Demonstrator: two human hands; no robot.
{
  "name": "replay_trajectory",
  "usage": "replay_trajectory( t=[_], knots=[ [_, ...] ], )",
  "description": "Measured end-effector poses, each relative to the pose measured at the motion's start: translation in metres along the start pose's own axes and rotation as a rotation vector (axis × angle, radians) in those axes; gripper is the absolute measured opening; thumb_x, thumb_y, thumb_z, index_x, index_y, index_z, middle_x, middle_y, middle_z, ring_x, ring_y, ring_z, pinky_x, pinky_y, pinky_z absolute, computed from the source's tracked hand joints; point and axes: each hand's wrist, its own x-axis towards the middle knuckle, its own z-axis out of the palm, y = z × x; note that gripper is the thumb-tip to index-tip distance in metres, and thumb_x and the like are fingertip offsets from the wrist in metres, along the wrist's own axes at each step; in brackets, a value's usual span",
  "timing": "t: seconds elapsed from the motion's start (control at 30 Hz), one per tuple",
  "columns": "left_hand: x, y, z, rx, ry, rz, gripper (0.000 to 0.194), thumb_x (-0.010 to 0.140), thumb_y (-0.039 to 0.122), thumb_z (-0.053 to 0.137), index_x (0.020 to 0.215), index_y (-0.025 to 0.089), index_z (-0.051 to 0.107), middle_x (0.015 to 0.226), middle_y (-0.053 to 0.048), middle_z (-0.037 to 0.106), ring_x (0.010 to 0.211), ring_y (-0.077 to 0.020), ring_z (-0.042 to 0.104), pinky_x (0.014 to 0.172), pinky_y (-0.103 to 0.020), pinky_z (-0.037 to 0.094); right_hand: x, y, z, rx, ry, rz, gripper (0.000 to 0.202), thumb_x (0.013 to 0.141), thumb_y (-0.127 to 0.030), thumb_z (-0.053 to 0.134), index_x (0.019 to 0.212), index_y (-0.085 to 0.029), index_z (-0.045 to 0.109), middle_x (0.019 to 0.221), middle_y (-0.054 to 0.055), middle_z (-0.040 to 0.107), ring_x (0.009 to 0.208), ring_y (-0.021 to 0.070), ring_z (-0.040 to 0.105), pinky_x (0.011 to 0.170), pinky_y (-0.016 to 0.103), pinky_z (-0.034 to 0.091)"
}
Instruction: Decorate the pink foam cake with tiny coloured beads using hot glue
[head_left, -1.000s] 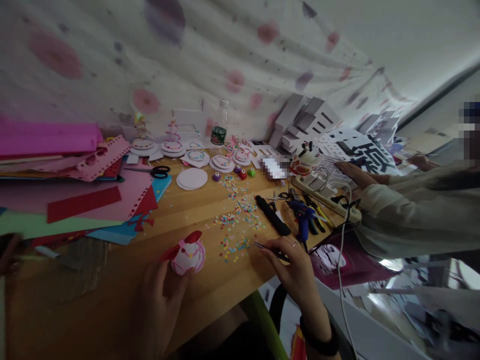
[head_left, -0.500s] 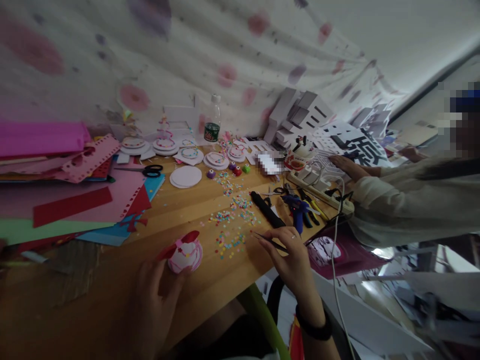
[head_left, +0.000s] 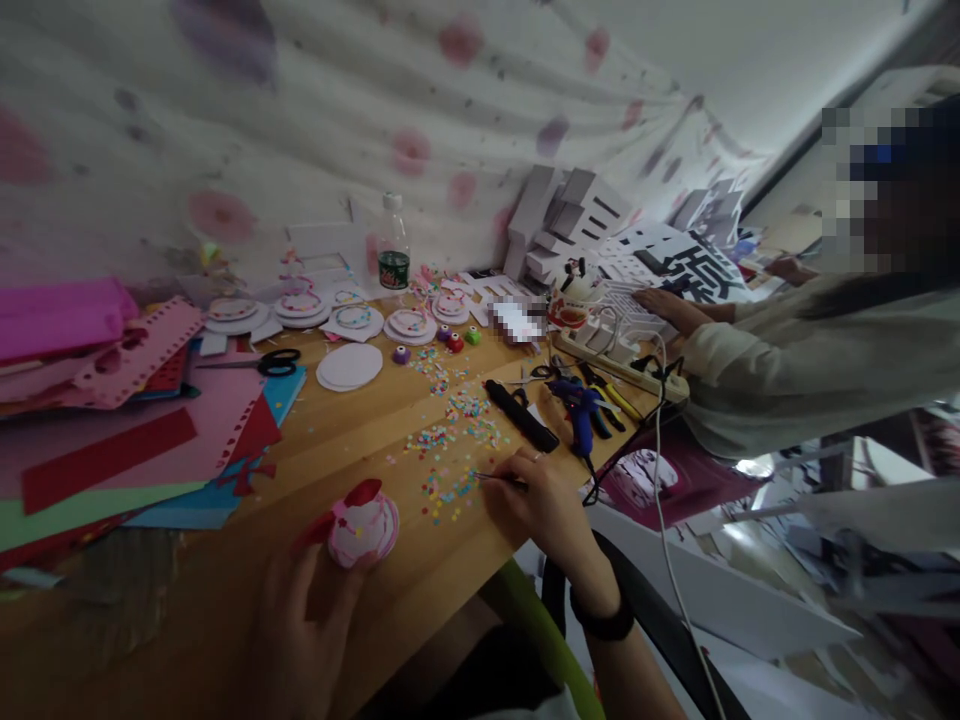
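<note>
My left hand (head_left: 311,610) is closed around the lower left side of a small round paper craft (head_left: 364,530), white with pink edging and a red piece at its top. My right hand (head_left: 536,495) pinches dark tweezers (head_left: 496,480), whose tips point left over the edge of the scattered confetti dots (head_left: 450,490). Whether the tips hold a dot is too small to tell. Loose dots in several colours lie between my hands and further back on the wooden table (head_left: 330,440).
Coloured paper sheets (head_left: 142,440) and black-handled scissors (head_left: 277,362) lie left. White paper discs (head_left: 349,366), decorated round pieces and a bottle (head_left: 394,245) stand behind. A blue glue gun (head_left: 579,405), pliers and a power strip (head_left: 630,368) lie right, near another person's sleeve (head_left: 750,350).
My right hand has moved left with the tweezers, bringing their tips to the confetti. The left hand still holds the paper craft. The whole view has shifted slightly.
</note>
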Motion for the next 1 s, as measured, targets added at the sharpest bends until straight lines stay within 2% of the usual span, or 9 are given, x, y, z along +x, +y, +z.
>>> replay_trajectory(
  t=[0.2,0.5,0.6,0.83,1.0],
  knots=[
    [-0.004,-0.008,0.004,-0.003,0.020,0.009,0.042,0.088,0.057,0.060,0.110,0.022,0.062,0.105,-0.010,0.065,0.092,-0.0272,0.065,0.080,-0.044,0.055,-0.002,-0.001,-0.003,-0.055,-0.007,0.007,0.008,0.085,-0.013,0.073,0.080,-0.019,0.074,0.084,0.006,0.071,0.083,0.0223,0.067,0.073,0.031,0.048],
    [-0.004,-0.009,-0.001,-0.029,-0.057,-0.023,0.042,0.086,0.057,0.062,0.110,0.022,0.063,0.104,-0.011,0.066,0.092,-0.0274,0.065,0.079,-0.043,0.055,0.002,-0.001,0.002,-0.049,-0.048,0.033,0.008,0.083,-0.013,0.075,0.078,-0.019,0.072,0.084,0.006,0.071,0.080,0.0214,0.067,0.070,0.031,0.048],
    [-0.004,-0.009,0.000,-0.002,-0.038,-0.037,0.044,0.086,0.059,0.062,0.108,0.021,0.065,0.103,-0.012,0.067,0.092,-0.0286,0.065,0.079,-0.045,0.055,0.003,-0.002,0.004,-0.063,-0.055,0.037,0.009,0.083,-0.012,0.075,0.078,-0.018,0.071,0.084,0.006,0.070,0.080,0.0212,0.066,0.069,0.030,0.048],
    [-0.011,-0.020,0.004,-0.008,-0.057,-0.070,0.051,0.080,0.058,0.069,0.115,0.022,0.063,0.113,-0.012,0.066,0.101,-0.0304,0.065,0.088,-0.048,0.055,0.002,0.000,0.004,-0.080,-0.055,0.019,0.010,0.084,-0.011,0.074,0.077,-0.018,0.071,0.084,0.006,0.069,0.081,0.0209,0.065,0.071,0.030,0.046],
    [-0.005,-0.009,0.001,0.002,-0.045,-0.054,0.044,0.084,0.056,0.065,0.114,0.023,0.063,0.110,-0.011,0.066,0.100,-0.0291,0.065,0.086,-0.046,0.056,0.000,0.001,0.003,-0.050,-0.036,-0.017,0.008,0.086,-0.015,0.074,0.079,-0.019,0.071,0.084,0.006,0.069,0.079,0.0209,0.065,0.069,0.030,0.046]
  ],
)
